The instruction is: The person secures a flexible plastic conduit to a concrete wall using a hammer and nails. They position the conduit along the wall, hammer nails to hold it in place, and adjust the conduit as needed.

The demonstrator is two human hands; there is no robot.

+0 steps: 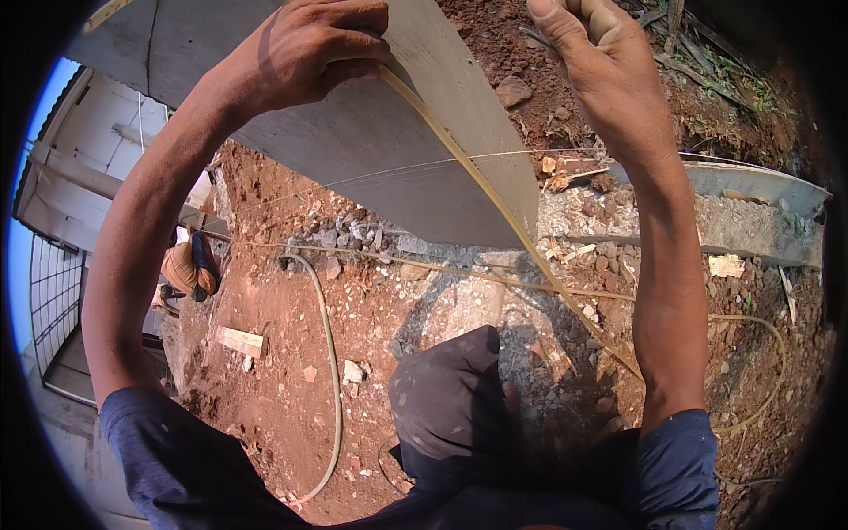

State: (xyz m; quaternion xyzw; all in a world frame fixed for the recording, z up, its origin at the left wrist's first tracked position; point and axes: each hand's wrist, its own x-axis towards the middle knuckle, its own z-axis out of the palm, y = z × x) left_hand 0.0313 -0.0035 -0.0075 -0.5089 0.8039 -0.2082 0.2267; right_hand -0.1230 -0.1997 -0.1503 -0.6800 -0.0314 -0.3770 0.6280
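Left hand [318, 49] far left, fingers closed on yellowish hose [481, 181] against grey slab [450, 212]. Hose slants from there to near right, passing beside right forearm. Right hand [611, 66] far right, fingers curled, tips partly cut off; slim dark object [535, 37] by thumb, cannot tell if gripped. Reddish soil [274, 393] below, wood offcut [240, 341] left.

The left of two fisheye cameras on the wearer's head looked down, near the bare left hand [318, 46] and bare right hand [602, 57] at the view's top border. Dark navy cloth sleeves [190, 459] entered from below. The wide, rim-bent view faced stone-strewn, reddish-brown earth [274, 380], with a smooth, flat grey slab [353, 132] ahead.
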